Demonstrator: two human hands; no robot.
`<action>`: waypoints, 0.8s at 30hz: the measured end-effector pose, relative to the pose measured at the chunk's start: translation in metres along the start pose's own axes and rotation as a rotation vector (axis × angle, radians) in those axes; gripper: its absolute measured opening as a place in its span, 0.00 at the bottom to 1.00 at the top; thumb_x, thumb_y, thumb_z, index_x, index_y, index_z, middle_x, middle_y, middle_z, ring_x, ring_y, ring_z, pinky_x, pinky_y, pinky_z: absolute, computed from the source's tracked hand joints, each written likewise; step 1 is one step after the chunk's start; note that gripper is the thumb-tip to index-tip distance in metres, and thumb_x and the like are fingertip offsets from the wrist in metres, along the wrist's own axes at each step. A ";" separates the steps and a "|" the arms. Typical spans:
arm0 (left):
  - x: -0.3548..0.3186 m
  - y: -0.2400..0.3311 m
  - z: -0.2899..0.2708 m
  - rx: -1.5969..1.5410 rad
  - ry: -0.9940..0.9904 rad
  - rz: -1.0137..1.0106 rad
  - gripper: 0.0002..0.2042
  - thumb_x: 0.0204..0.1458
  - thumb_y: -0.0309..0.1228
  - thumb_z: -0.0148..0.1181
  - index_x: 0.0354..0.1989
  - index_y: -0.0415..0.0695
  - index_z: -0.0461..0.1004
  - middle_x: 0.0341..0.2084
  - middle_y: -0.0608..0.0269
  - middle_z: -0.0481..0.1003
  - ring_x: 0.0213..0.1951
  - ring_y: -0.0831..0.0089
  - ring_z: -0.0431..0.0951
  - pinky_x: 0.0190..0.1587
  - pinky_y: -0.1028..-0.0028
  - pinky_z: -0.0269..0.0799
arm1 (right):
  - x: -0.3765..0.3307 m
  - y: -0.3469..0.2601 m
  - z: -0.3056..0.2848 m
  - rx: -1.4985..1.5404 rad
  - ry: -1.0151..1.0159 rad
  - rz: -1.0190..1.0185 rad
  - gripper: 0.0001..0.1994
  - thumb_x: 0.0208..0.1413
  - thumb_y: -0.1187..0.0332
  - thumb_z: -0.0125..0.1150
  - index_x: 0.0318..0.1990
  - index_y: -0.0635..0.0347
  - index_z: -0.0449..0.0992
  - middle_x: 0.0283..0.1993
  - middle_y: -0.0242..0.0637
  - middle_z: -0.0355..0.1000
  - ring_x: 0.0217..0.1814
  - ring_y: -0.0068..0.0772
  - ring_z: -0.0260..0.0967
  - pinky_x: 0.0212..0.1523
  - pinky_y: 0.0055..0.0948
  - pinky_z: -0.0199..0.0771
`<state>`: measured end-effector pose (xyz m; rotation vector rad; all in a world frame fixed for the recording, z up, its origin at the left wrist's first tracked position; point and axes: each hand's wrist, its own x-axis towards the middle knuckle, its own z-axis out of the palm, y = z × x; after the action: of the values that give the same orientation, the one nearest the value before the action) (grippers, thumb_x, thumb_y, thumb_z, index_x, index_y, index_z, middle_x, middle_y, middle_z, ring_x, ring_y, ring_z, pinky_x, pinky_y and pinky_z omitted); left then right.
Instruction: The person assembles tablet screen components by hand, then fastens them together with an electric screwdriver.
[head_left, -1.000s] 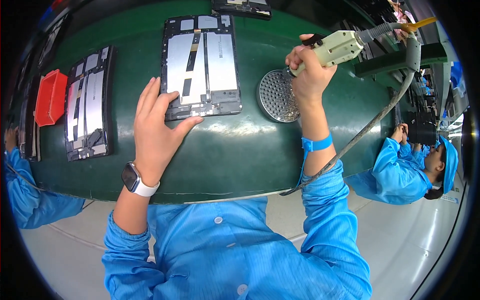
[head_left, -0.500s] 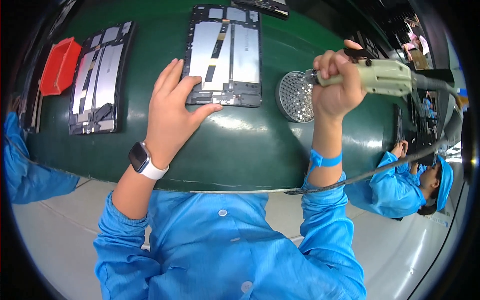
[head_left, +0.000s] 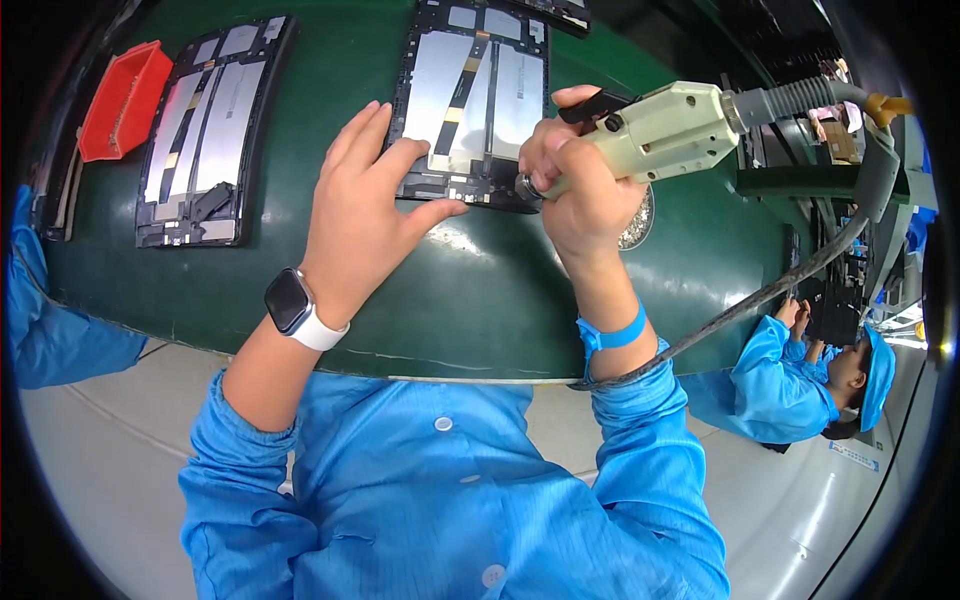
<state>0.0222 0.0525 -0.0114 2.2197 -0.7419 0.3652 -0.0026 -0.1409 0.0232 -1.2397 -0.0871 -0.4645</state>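
A tablet body with its inside exposed [head_left: 510, 110] lies on the green tabletop in front of me. My left hand [head_left: 365, 190] rests along its lower left edge, fingers and thumb spread, touching the frame. In my right hand [head_left: 590, 195] is a pale green electric screwdriver [head_left: 670, 130], fingers wrapped round its front end. The driver's tip is at the tablet's lower right corner; the bit itself is hidden. Partly behind my right wrist stands a round dish of small screws [head_left: 638, 222].
A second opened tablet [head_left: 205, 130] lies to the left, beside a red bin [head_left: 125, 100] with small parts. The driver's grey cable [head_left: 770, 290] sweeps down on the right. A co-worker in blue [head_left: 800, 385] sits at far right; a blue sleeve [head_left: 70, 320] shows at far left.
My right hand has carried the screwdriver left, from above the screw dish to the tablet's lower right corner. My left hand has stayed at the tablet's edge.
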 end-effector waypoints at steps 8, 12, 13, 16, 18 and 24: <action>0.000 -0.001 0.000 0.033 -0.004 -0.015 0.27 0.33 0.39 0.79 0.42 0.39 0.78 0.54 0.34 0.70 0.60 0.41 0.67 0.60 0.55 0.66 | -0.004 0.002 0.002 -0.029 0.000 0.034 0.14 0.47 0.81 0.57 0.43 0.70 0.71 0.25 0.35 0.71 0.19 0.20 0.64 0.21 0.21 0.66; 0.006 0.009 -0.003 0.068 0.018 0.014 0.22 0.35 0.36 0.78 0.39 0.39 0.79 0.54 0.41 0.72 0.60 0.43 0.68 0.60 0.56 0.67 | -0.006 0.001 0.000 -0.037 0.004 0.057 0.14 0.46 0.81 0.59 0.43 0.69 0.72 0.27 0.35 0.72 0.20 0.20 0.66 0.22 0.21 0.67; 0.009 0.011 -0.002 -0.020 -0.002 0.116 0.19 0.36 0.34 0.76 0.37 0.39 0.80 0.53 0.45 0.73 0.60 0.45 0.69 0.59 0.57 0.68 | -0.006 -0.001 0.002 -0.115 -0.021 0.045 0.14 0.47 0.80 0.56 0.44 0.68 0.70 0.24 0.35 0.68 0.20 0.23 0.62 0.24 0.25 0.67; 0.015 0.021 0.009 -0.142 -0.028 0.254 0.10 0.41 0.26 0.70 0.32 0.38 0.81 0.45 0.55 0.77 0.56 0.54 0.73 0.54 0.62 0.71 | -0.008 0.002 0.002 -0.180 -0.054 0.030 0.14 0.48 0.79 0.54 0.45 0.67 0.68 0.22 0.36 0.65 0.19 0.25 0.59 0.26 0.29 0.68; 0.021 0.021 0.017 -0.238 -0.164 0.230 0.07 0.42 0.23 0.67 0.31 0.38 0.80 0.39 0.56 0.77 0.49 0.58 0.75 0.49 0.64 0.73 | -0.006 0.005 0.001 -0.214 -0.047 0.002 0.14 0.48 0.79 0.54 0.45 0.67 0.68 0.23 0.36 0.66 0.20 0.25 0.60 0.26 0.29 0.68; 0.026 0.018 0.021 -0.309 -0.134 0.090 0.08 0.43 0.22 0.64 0.33 0.38 0.80 0.36 0.58 0.76 0.43 0.59 0.75 0.42 0.65 0.74 | -0.005 -0.008 -0.007 0.025 0.066 -0.023 0.14 0.49 0.81 0.56 0.45 0.71 0.71 0.24 0.34 0.71 0.20 0.21 0.66 0.22 0.22 0.67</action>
<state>0.0325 0.0163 -0.0031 1.9365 -0.9067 0.1343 -0.0111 -0.1480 0.0263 -1.1994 -0.0510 -0.5219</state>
